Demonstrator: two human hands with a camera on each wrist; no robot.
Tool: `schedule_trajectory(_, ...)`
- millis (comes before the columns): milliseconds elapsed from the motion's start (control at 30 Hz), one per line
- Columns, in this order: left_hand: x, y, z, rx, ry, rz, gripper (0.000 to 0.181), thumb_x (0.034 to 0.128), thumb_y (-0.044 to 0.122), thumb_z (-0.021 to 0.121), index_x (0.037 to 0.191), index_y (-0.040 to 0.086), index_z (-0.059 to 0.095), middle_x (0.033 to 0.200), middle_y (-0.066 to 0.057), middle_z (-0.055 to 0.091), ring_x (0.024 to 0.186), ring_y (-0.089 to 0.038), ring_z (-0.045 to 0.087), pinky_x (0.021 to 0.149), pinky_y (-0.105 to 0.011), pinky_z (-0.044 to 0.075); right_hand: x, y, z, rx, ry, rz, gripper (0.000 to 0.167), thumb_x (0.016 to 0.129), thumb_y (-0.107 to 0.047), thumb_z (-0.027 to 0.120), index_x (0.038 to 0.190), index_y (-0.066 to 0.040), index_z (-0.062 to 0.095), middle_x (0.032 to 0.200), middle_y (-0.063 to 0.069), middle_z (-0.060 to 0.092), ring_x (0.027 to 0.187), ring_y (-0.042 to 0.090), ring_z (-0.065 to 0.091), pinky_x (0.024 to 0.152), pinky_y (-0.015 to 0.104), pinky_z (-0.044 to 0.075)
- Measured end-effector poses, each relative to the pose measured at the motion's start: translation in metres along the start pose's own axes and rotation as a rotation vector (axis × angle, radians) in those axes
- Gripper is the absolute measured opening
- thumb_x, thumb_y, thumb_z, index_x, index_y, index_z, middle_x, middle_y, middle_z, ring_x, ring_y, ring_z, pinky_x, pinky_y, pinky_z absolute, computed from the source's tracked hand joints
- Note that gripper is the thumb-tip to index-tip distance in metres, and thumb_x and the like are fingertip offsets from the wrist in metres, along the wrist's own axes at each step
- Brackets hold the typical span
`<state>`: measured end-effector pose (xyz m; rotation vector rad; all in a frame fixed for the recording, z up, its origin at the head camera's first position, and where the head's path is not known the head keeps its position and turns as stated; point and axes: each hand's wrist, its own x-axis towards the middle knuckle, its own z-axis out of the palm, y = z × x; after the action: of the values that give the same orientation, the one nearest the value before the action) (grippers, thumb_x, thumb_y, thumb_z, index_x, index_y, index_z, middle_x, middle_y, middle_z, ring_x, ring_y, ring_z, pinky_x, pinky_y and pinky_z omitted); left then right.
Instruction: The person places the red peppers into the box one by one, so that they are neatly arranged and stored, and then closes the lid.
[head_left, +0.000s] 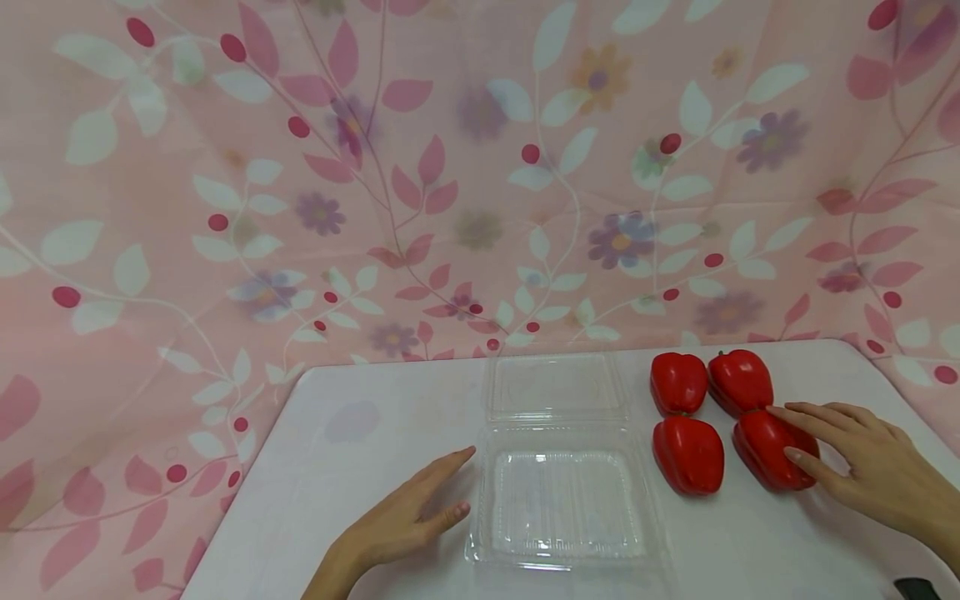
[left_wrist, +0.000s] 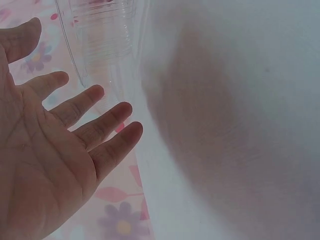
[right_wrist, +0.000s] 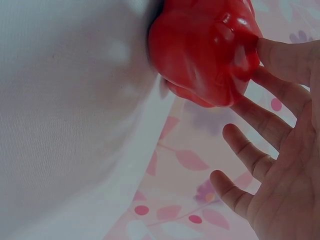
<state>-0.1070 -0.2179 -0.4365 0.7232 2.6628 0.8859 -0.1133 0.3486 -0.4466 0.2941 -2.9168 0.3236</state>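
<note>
Front-R pepper point(head_left: 767, 454) touching R hand point(head_left: 862, 457)

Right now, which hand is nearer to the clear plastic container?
Left. The left hand is just left of the clear plastic container; the right hand is farther, right of it, at a red pepper.

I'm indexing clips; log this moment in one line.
left hand: beside open container | right hand: touching near-right pepper | other peppers: three, on table

Room of unclear kind: white table point(head_left: 300, 492), floral cloth point(head_left: 450, 100).
</note>
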Motion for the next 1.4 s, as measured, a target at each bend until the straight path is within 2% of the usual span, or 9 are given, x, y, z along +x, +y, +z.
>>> schedule_trajectory(133,0.0010,-0.0003,0.0010,-0.009,-0.014,0.000,0.066,0.0993,0.049,0.052,0.156,0.042,0.019,0.158,0.011,0.027,0.144,-0.021,0.028,0.109,-0.061,0.030,0.0001,0.0002,-0.0001,-0.001,-0.002,-0.005,0.073,0.068,-0.032,0.087,0.130,-0.007,0.057,0.126,0.030,0.055,0.112,0.054,0.036,0.083,0.082,0.029)
schedule_trajectory(333,0.0025,-0.0012,0.0025,-0.020,-0.025,-0.002,0.068,0.0995,0.049,0.052,0.157,0.036,0.020,0.159,0.008,0.026,0.144,-0.024,0.028,0.109,-0.062,0.029,0.0004,0.0002,-0.0003,0.003,-0.002,-0.020,0.074,0.067,-0.031,0.088,0.130,-0.006,0.058,0.126,0.030,0.055,0.110,0.052,0.038,0.082,0.082,0.031)
schedule_trajectory(700,0.0036,-0.0043,0.0047,-0.030,-0.054,-0.008,0.069,0.0991,0.050,0.052,0.158,0.035,0.020,0.158,0.007,0.028,0.144,-0.025,0.029,0.110,-0.061,0.028,0.0010,0.0000,-0.0023,0.014,-0.029,-0.016,0.075,0.067,-0.032,0.088,0.131,-0.006,0.058,0.126,0.030,0.055,0.108,0.052,0.042,0.082,0.081,0.033)
schedule_trajectory(1000,0.0031,-0.0033,0.0058,-0.043,-0.068,-0.023,0.067,0.0996,0.050,0.051,0.156,0.041,0.017,0.159,0.010,0.025,0.145,-0.024,0.027,0.110,-0.062,0.028,0.0015,-0.0002,-0.0040,0.016,-0.047,-0.013,0.075,0.067,-0.033,0.089,0.130,-0.005,0.058,0.126,0.031,0.056,0.106,0.051,0.047,0.079,0.079,0.038)
schedule_trajectory(1200,0.0033,-0.0027,0.0052,-0.047,-0.072,-0.025,0.068,0.0994,0.051,0.051,0.157,0.040,0.017,0.159,0.009,0.025,0.145,-0.025,0.027,0.110,-0.062,0.028,0.0022,-0.0011,-0.0054,0.019,-0.064,0.003,0.074,0.069,-0.034,0.087,0.130,-0.004,0.058,0.126,0.032,0.055,0.105,0.052,0.047,0.079,0.079,0.038)
schedule_trajectory(1400,0.0036,-0.0026,0.0056,-0.035,-0.068,-0.013,0.069,0.0994,0.051,0.051,0.158,0.036,0.018,0.159,0.009,0.025,0.145,-0.023,0.027,0.111,-0.059,0.027,0.0021,-0.0021,-0.0060,0.021,-0.049,-0.007,0.073,0.068,-0.032,0.088,0.129,-0.004,0.059,0.125,0.032,0.056,0.104,0.052,0.048,0.077,0.077,0.040)
